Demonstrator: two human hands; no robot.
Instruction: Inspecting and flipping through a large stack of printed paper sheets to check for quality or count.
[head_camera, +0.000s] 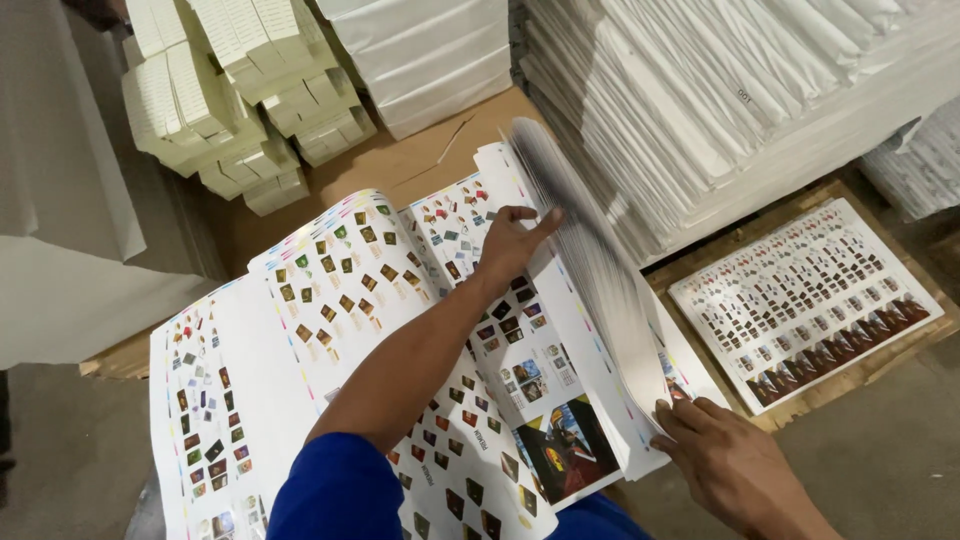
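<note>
The left hand (510, 245) reaches out from a blue sleeve (335, 490) and lies on the stack of large printed sheets (440, 340), its grip spread, the thumb stretched to the right against the foot of the lifted sheets; the right hand (725, 465) sits at the near right corner of the stack, its grip pinching the lower edge of the raised bundle of sheets (590, 260), which stands tilted and blurred, fanned up from the stack; the stack itself fills the middle of the view, its top sheet covered with rows of small coloured pictures, and its left part curls up in a hump (330, 260) just left of the left hand; the stack rests on a brown cardboard-covered tabletop (385, 165); right of the stack, apart from it, lies a single printed sheet (805, 300) with rows of tiny pictures on a wooden board (850, 375); behind the stack, to the right, rises a tall pile of white paper sheets (740, 100); behind the stack, to the left, stand bundles of folded cream paper (230, 95), and between these and the tall pile sits a smaller white block of paper (430, 55).
</note>
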